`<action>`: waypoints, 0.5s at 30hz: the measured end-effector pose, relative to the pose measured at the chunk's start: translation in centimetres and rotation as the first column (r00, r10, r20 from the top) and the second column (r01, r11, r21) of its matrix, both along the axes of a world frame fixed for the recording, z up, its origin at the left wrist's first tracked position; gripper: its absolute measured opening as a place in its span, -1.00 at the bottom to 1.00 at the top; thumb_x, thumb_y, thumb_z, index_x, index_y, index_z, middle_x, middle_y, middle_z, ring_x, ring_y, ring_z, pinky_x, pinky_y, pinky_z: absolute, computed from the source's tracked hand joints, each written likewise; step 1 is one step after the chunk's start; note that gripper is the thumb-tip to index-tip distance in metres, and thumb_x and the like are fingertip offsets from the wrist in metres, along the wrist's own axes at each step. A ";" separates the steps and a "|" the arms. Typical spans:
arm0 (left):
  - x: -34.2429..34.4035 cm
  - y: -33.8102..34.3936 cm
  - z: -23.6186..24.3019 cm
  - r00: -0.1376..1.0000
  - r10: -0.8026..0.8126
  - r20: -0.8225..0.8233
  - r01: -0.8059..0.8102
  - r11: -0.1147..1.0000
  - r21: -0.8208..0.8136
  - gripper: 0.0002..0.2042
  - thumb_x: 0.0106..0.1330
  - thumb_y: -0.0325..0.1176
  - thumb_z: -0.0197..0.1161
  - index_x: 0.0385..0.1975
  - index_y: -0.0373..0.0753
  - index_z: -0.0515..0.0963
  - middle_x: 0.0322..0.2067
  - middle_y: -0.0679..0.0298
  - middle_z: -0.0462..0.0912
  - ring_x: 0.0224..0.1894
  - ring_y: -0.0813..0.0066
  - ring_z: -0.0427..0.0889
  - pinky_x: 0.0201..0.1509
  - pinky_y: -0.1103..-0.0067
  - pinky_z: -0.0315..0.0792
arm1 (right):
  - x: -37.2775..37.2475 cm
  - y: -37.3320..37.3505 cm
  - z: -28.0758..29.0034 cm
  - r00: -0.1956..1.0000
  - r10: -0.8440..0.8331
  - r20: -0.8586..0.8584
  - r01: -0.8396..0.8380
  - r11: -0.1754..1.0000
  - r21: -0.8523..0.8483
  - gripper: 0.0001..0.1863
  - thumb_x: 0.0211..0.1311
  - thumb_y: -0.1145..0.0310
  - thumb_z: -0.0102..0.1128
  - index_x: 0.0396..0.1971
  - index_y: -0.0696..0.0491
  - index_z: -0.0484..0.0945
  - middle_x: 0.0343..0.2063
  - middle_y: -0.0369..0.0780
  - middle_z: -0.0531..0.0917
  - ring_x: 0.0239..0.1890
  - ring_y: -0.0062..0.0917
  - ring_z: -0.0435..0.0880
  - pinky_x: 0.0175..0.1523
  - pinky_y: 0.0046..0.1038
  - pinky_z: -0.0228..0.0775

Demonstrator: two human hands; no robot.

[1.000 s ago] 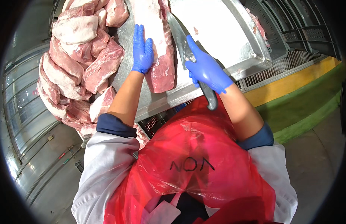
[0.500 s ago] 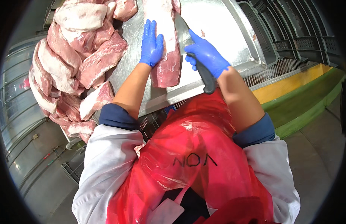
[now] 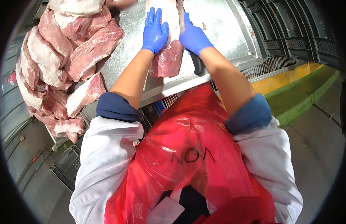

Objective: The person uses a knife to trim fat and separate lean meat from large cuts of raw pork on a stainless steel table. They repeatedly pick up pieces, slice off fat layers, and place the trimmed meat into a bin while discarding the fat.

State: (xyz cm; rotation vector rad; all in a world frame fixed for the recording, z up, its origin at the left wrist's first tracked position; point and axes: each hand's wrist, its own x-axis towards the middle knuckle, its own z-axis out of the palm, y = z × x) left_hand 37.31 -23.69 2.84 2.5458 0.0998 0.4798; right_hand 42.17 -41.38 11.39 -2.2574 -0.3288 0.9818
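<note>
A long slab of raw meat [image 3: 167, 62] with a pale fat layer lies on the metal tray; its far end runs out of view. My left hand [image 3: 155, 33], in a blue glove, lies flat on the slab's left side, fingers stretched forward. My right hand [image 3: 195, 38], also gloved in blue, grips the black handle of a knife [image 3: 195, 63], index finger extended along the blade. The blade points away from me, against the slab's right edge, and its tip is hard to make out.
Many pieces of raw meat [image 3: 53, 56] are heaped to the left of the metal tray [image 3: 232, 37]. Dark plastic crates [image 3: 303, 33] stand at the far right, beside a yellow and green edge [image 3: 292, 86]. A small meat scrap [image 3: 204, 26] lies on the tray.
My right hand has moved forward and left with the knife, bringing the blade close along the slab's right side. The left hand stays on the meat. The view has shifted slightly.
</note>
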 end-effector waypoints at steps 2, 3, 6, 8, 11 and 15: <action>0.1 -0.6 0.2 1.000 0.022 -0.017 -0.022 1.000 -0.001 -0.38 0.36 -0.20 0.07 0.39 -0.31 0.20 0.42 -0.21 0.07 0.43 -0.27 0.09 0.50 0.19 0.05 | -1.0 0.0 -0.3 0.990 0.040 0.139 -0.034 0.998 -0.050 -0.13 0.25 0.39 -0.05 0.49 0.17 -0.27 -0.06 0.25 0.60 -0.03 0.02 0.66 0.10 -0.12 0.49; -0.1 -0.6 0.2 0.999 0.043 -0.030 -0.044 0.999 -0.002 -0.38 0.35 -0.20 0.08 0.39 -0.30 0.21 0.42 -0.21 0.08 0.43 -0.27 0.09 0.50 0.19 0.05 | -1.7 0.0 -0.4 0.977 0.073 0.202 -0.058 0.995 -0.077 -0.12 0.25 0.39 -0.04 0.49 0.17 -0.28 -0.07 0.24 0.61 -0.03 0.01 0.66 0.10 -0.12 0.49; -0.3 -0.7 0.2 0.998 0.061 -0.030 -0.061 0.998 0.014 -0.38 0.34 -0.20 0.08 0.39 -0.30 0.22 0.42 -0.22 0.09 0.43 -0.26 0.10 0.50 0.18 0.04 | -4.4 -1.0 1.3 0.976 0.134 0.173 -0.110 0.984 -0.140 -0.11 0.26 0.38 -0.03 0.49 0.17 -0.29 -0.08 0.22 0.62 -0.02 0.00 0.67 0.11 -0.13 0.49; -0.2 -0.8 -0.1 0.997 0.072 -0.018 -0.071 0.997 0.033 -0.38 0.34 -0.20 0.08 0.39 -0.30 0.22 0.42 -0.22 0.09 0.43 -0.26 0.10 0.50 0.19 0.04 | -4.3 -0.4 1.2 0.969 0.115 0.218 -0.086 0.987 -0.137 -0.11 0.25 0.39 -0.02 0.49 0.16 -0.29 -0.05 0.20 0.62 -0.01 -0.01 0.66 0.12 -0.14 0.50; 0.1 -1.5 0.2 0.998 0.062 -0.023 -0.062 0.998 0.020 -0.38 0.33 -0.20 0.09 0.38 -0.30 0.23 0.42 -0.21 0.08 0.44 -0.26 0.09 0.50 0.18 0.04 | -0.8 1.8 0.5 0.989 0.050 0.138 -0.024 0.983 -0.180 -0.11 0.26 0.38 -0.02 0.49 0.15 -0.29 -0.02 0.17 0.62 0.01 -0.02 0.66 0.12 -0.15 0.51; -0.2 -0.7 0.1 0.996 0.085 -0.016 -0.085 0.996 0.004 -0.38 0.33 -0.20 0.09 0.38 -0.30 0.23 0.43 -0.20 0.08 0.44 -0.26 0.09 0.50 0.18 0.03 | -4.7 -2.6 -1.2 0.992 -0.013 0.127 0.006 0.998 0.056 -0.12 0.19 0.48 -0.08 0.52 0.04 -0.20 -0.31 0.11 0.69 -0.41 -0.26 0.72 -0.27 -0.27 0.58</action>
